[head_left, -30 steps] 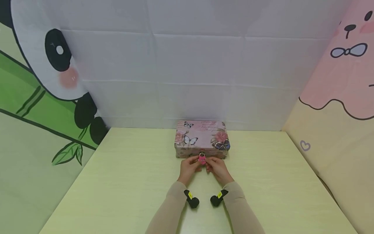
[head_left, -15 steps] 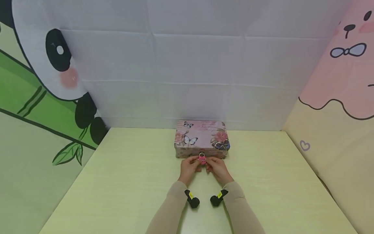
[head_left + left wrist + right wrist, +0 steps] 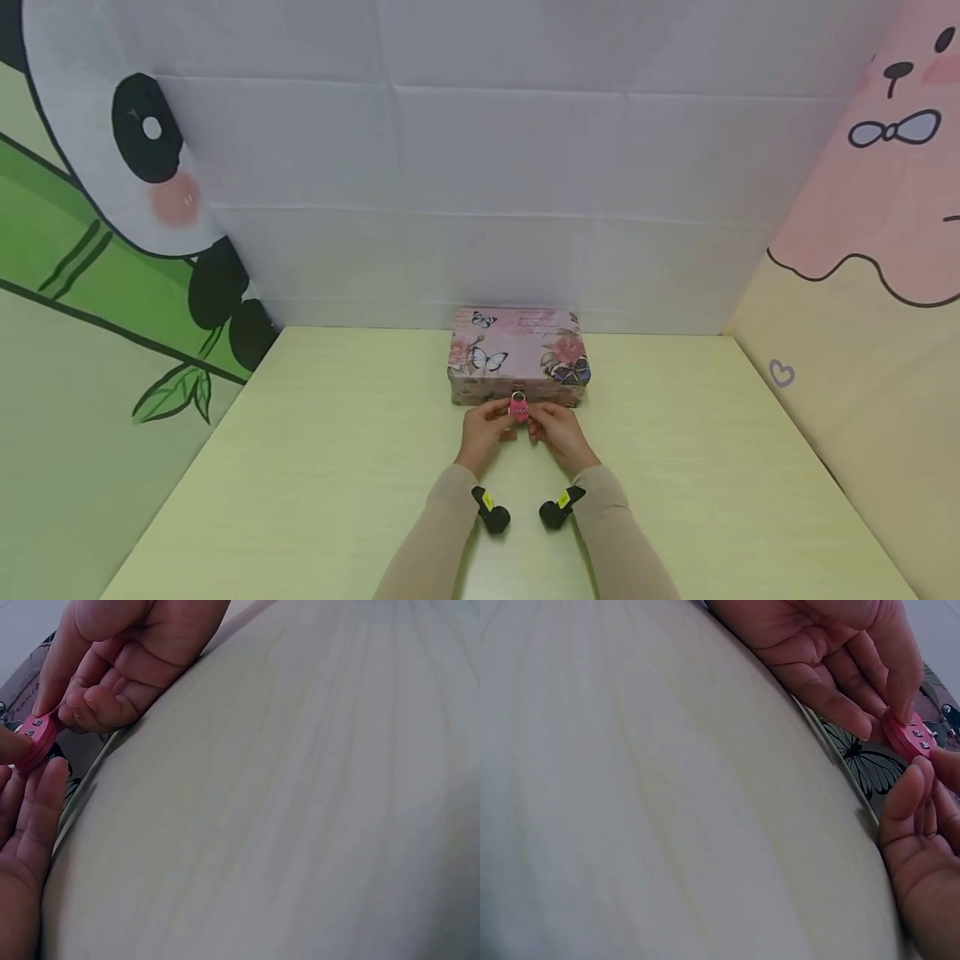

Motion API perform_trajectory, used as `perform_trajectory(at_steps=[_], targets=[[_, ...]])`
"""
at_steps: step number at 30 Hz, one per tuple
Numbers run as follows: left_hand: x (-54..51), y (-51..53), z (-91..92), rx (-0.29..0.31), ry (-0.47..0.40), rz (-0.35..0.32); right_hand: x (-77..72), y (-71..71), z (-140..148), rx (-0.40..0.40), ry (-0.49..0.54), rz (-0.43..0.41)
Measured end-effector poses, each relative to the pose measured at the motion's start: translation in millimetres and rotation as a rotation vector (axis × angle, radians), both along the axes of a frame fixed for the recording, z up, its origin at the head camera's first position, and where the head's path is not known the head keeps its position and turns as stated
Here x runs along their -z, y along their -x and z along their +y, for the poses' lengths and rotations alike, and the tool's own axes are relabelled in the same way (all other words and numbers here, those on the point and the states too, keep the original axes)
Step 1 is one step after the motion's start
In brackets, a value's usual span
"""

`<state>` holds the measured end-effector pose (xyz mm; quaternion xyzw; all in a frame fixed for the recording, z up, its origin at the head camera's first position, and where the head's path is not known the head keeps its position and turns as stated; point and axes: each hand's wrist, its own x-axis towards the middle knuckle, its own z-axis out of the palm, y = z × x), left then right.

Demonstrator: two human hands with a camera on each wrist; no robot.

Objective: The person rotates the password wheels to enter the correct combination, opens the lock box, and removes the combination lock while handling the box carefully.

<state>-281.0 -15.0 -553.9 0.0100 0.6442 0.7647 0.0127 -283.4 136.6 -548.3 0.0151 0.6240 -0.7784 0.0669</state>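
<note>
A pink combination padlock (image 3: 519,409) hangs by its metal shackle at the front clasp of a floral, butterfly-print box (image 3: 517,343), whose lid is closed. From the left side my left hand (image 3: 483,431) pinches the padlock's body between thumb and forefinger. On the other side, my right hand (image 3: 559,432) pinches it too, its remaining fingers loosely curled. Small number dials show on the padlock (image 3: 913,735) in the right wrist view. The left wrist view also has the padlock (image 3: 37,739) at its left edge, with fingertips covering part of it.
The box stands on a pale wooden table (image 3: 337,467), near the white backdrop (image 3: 495,167). Cartoon-printed side walls rise left and right. A black camera (image 3: 495,518) is strapped to the left wrist, another camera (image 3: 553,514) to the right.
Both hands stay at the padlock, with only slight finger motion. The padlock's face shows a little more clearly now. The box has not moved.
</note>
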Motion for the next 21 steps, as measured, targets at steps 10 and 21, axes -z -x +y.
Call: perform_trajectory(at_steps=[10, 21], targets=[[10.7, 2.0, -3.7, 0.036, -0.020, 0.140, 3.9, 2.3, 0.5, 0.006, -0.001, 0.007], [7.9, 4.1, -0.1, -0.002, 0.024, 0.062, 4.6, 2.4, 0.6, 0.011, 0.005, 0.013]])
